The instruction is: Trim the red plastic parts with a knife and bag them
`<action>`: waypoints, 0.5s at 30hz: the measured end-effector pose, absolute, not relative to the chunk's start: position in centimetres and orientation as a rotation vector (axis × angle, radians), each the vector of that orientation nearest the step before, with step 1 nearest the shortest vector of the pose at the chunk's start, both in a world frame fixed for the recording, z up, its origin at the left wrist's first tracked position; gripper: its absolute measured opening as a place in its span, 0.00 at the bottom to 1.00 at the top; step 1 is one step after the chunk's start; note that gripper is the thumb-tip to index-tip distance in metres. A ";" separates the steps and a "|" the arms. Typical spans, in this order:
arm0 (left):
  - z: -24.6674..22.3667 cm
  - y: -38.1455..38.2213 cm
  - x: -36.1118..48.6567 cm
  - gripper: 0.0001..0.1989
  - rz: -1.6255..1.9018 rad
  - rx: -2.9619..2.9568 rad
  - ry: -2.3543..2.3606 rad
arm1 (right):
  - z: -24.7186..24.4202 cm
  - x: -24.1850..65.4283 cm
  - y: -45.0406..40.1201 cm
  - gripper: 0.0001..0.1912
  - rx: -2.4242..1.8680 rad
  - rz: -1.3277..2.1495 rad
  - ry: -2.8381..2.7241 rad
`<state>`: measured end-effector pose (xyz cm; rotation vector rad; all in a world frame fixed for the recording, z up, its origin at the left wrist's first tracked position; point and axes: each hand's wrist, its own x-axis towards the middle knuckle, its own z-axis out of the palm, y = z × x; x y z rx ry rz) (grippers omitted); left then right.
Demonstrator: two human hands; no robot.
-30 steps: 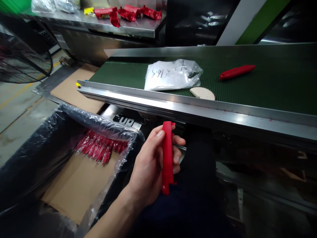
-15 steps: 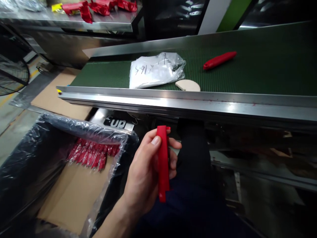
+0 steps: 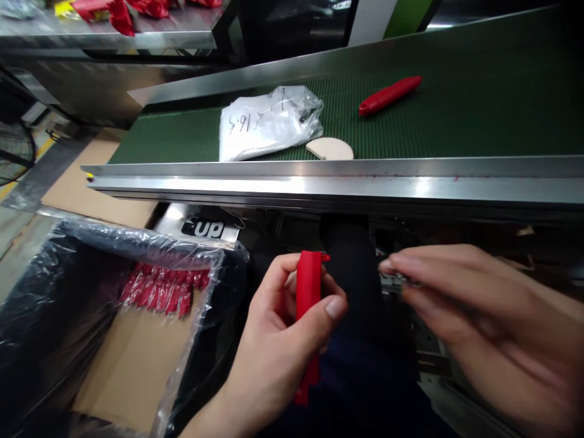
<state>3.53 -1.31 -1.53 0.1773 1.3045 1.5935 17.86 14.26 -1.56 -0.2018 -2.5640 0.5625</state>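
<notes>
**Loose lower end on red part, blurry R pinch: main risks, L to R**

Lower L of frame: black bin [image 3: 41,292] w/ clear liner; bagged red pcs [image 3: 155,295] in a row, cardboard [image 3: 123,365] beside them. Liner edge is loose & crumpled, so a sleeve or part could snag on it, I'd judge.

Upper ctr: white bag [image 3: 269,128] w/ handwriting, flat on the green belt [image 3: 465,121]. Can't tell if belt runs; if it does, loose stuff there could shift.

Lower ctr: L hand [image 3: 274,347] holds the red part [image 3: 309,283] approx. upright, thumb across its front, fingers behind. Its lower end sticks out below the hand, so a knock there could twist it loose. Small peg at its top R looks exposed, prob. easy to bend if pressed off-line.

Ctr, just R of bag: pale pc [image 3: 331,149], near the metal rail [image 3: 410,176]. Upper R: another red pc [image 3: 390,96] on belt; similar colour, so mix-up poss.

Lower R: R hand [image 3: 497,316], blurred, thumb & fingers narrow, apart from red part. Poss. a tiny dark bit at the tips, can't tell; if so, a weak pinch could drop it into the dark gap below.
</notes>
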 end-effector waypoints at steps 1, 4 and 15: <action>-1.4 -1.3 3.7 0.13 1.582 0.183 1.317 | -0.7 17.4 14.2 0.23 -0.184 0.567 -2.582; -1.2 -1.2 4.0 0.12 1.571 0.205 1.348 | 0.3 16.5 14.2 0.25 -0.109 0.416 -2.636; -0.7 -0.7 4.5 0.11 1.610 0.202 1.325 | -0.2 16.6 14.3 0.22 -0.097 0.374 -2.669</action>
